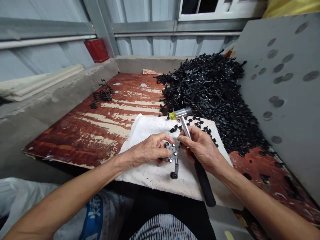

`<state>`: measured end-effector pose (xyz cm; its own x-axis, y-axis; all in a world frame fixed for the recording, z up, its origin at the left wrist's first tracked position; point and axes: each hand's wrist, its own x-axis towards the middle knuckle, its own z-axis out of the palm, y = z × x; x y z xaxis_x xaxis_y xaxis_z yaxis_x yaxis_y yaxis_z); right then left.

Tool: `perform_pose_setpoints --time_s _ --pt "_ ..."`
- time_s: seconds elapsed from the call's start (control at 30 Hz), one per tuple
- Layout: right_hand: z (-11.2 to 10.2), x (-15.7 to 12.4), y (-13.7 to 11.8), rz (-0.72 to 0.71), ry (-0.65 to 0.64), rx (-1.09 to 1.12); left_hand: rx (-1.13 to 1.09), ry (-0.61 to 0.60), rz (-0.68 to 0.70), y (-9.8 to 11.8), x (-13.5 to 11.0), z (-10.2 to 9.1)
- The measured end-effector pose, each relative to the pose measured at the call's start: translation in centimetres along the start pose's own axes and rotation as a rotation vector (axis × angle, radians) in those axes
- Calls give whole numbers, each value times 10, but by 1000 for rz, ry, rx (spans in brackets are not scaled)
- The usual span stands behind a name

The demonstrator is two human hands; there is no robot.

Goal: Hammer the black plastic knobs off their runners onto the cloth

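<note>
on the white cloth (147, 173) at the table's near edge, as the head view shows, a dark jointed part (175, 154) sits between the person's two hands, one roller-like end hanging toward the body. the left hand (150, 150) grasps it, thumb over the front and fingers curled behind. the right hand (200, 143) is closed around the hammer (185, 126), its yellow-and-grey head up and its black handle slanting below the palm. whether the right fingertips also pinch some small piece, i cannot tell.

loose black pieces (178, 126) lie scattered just beyond the hands, and a big black heap (200, 86) spreads over the red-brown table (100, 133) behind them.

as i judge it, the light left-hand pinch is the weak point: the links could swivel and slip if pressed off-centre. the hammer, tucked loosely across the right palm, might tip and knock the part or the left fingers. the cloth is soft, so a small piece let go there could roll among the loose ones.
</note>
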<state>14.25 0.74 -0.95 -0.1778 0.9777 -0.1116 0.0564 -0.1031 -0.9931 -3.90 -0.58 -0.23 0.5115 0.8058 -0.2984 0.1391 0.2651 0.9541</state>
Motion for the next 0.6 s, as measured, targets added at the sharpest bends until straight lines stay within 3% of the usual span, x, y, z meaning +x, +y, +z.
perform_pose_setpoints --time_s 0.2,0.43,0.6 --pt "-2 -7 1 -31 108 64 -324 184 -178 -2 2 -3" --pt "-2 -14 3 -60 177 119 -639 225 -199 -3 6 -5" --pt "-3 -15 5 -77 234 174 -747 289 -175 -2 8 -1"
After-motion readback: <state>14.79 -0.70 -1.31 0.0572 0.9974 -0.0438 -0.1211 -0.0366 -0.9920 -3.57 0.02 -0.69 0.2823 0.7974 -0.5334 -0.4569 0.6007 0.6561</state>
